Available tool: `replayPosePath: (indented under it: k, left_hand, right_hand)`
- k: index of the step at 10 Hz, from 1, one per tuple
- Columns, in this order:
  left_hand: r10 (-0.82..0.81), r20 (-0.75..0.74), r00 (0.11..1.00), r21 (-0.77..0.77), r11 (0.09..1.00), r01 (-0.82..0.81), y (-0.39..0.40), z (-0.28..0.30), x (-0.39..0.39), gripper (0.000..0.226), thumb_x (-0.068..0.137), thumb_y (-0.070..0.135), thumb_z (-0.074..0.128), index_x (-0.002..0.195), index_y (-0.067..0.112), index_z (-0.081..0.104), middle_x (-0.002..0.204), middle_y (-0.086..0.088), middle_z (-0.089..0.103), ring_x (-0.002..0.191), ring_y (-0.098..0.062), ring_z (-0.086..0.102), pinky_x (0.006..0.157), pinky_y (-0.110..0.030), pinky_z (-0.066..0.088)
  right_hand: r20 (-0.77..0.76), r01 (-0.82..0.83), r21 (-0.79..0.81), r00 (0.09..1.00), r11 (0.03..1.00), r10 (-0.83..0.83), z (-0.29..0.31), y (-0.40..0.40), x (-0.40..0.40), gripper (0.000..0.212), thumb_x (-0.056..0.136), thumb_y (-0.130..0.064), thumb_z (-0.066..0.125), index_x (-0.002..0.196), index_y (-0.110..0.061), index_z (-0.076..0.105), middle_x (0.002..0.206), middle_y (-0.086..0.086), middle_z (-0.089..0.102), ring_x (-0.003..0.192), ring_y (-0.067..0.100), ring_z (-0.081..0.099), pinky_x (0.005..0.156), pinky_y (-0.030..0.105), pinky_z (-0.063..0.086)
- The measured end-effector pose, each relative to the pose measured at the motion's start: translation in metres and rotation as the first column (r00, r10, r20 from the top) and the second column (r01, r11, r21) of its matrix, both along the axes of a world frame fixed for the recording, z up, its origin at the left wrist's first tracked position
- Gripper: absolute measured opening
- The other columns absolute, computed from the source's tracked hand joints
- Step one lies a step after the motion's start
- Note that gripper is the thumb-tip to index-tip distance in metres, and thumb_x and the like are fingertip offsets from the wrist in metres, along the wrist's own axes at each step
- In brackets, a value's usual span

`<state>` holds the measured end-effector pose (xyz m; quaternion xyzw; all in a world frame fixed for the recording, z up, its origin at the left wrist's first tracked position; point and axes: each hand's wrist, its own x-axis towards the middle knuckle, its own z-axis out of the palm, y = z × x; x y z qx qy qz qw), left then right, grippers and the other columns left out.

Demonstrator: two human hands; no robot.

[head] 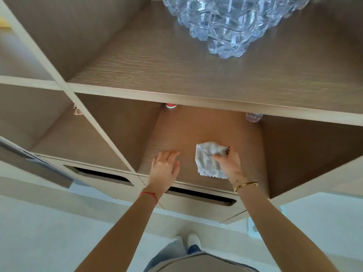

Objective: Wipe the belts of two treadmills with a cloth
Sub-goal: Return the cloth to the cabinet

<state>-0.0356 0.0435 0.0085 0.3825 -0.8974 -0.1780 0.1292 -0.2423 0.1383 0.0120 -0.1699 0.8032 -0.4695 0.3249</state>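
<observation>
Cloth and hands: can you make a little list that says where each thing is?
cloth: white, crumpled, on the lower shelf
right hand: pinches the cloth's edge
left hand: fingers straight, over the shelf, holds nothing
water bottles: wrapped pack on the upper shelf
red cup: at the back of the lower shelf
treadmills: not in view

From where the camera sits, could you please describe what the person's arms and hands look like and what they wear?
Both forearms are bare, with no sleeves in view and no gloves. The left hand has a thin red string bracelet around its wrist. The right hand has gold bangles at its wrist, thin and partly open-ended, with what looks like a fine chain among them. No rings can be made out.
</observation>
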Motion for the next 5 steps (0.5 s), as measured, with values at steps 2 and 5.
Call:
replayPosePath:
  k: [2, 5]
  left_hand:
    - [-0.055, 0.056, 0.997, 0.026, 0.998, 0.054, -0.006, -0.023, -0.002, 0.039, 0.097, 0.021, 0.052, 0.136, 0.016, 0.056, 0.139, -0.002, 0.053, 0.133, -0.023, 0.043, 0.112, -0.041, 0.03]
    - [-0.1, 0.059, 0.993, 0.004, 0.995, 0.099, -0.011, -0.024, 0.001, 0.041, 0.097, 0.023, 0.052, 0.137, 0.018, 0.055, 0.143, -0.001, 0.05, 0.134, -0.022, 0.042, 0.113, -0.042, 0.03]
  right_hand:
    - [-0.435, -0.135, 0.194, 0.876, 0.972, 0.208, -0.016, 0.019, -0.005, 0.048, 0.09, -0.011, 0.059, 0.134, -0.012, 0.043, 0.101, 0.009, 0.057, 0.098, 0.029, 0.055, 0.083, 0.03, 0.046]
    - [-0.612, -0.043, 0.297, 0.758, 0.954, 0.225, -0.007, 0.046, 0.002, 0.061, 0.091, -0.036, 0.064, 0.143, -0.012, 0.043, 0.136, 0.011, 0.049, 0.122, 0.032, 0.041, 0.103, 0.048, 0.037]
